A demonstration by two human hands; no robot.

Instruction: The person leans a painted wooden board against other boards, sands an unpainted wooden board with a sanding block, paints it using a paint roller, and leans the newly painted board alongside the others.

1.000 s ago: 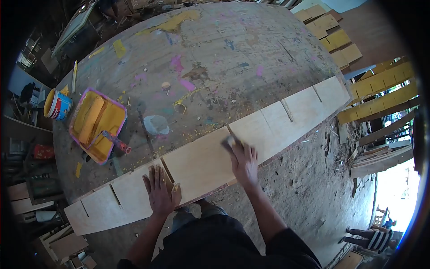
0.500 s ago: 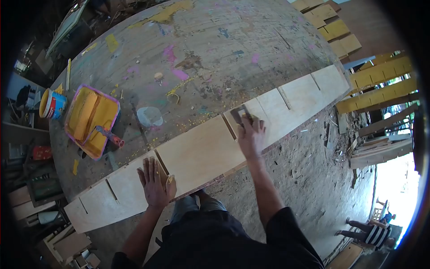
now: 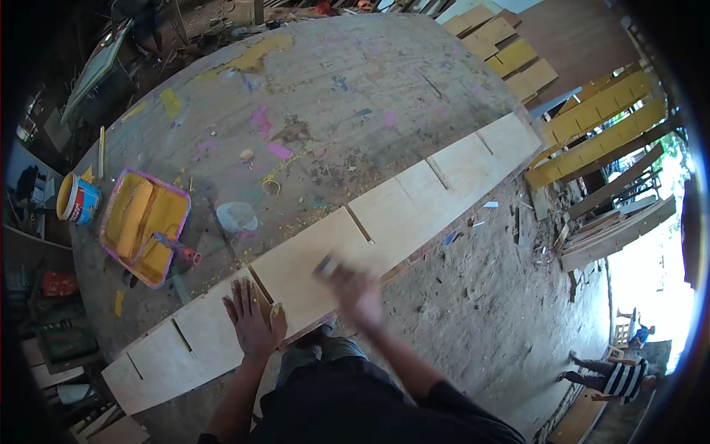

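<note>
A long pale plywood board point(image 3: 436, 214) with several slots cut into it lies slanting along the near edge of the table. My left hand point(image 3: 255, 323) rests flat on it, fingers stretched, beside one of the slots. Further right, my right hand point(image 3: 357, 296) is over the board's middle section, smeared by motion. Its fingers are closed on a small greyish piece that looks like sandpaper point(image 3: 323, 267), held at the board's face. Blur hides the details of this piece.
A paint tray point(image 3: 183, 214) with yellow paint and a roller point(image 3: 134, 220) sits left on the stained table point(image 3: 325, 103), near a paint bucket point(image 3: 80, 200). Yellow slotted boards point(image 3: 592, 140) stand at right. A person in a striped top point(image 3: 625, 379) is at lower right.
My right hand has swept left and nearer along the board with the sandpaper, from beyond the middle slot to the middle section. My left hand stays flat on the board. The view has shifted slightly.
</note>
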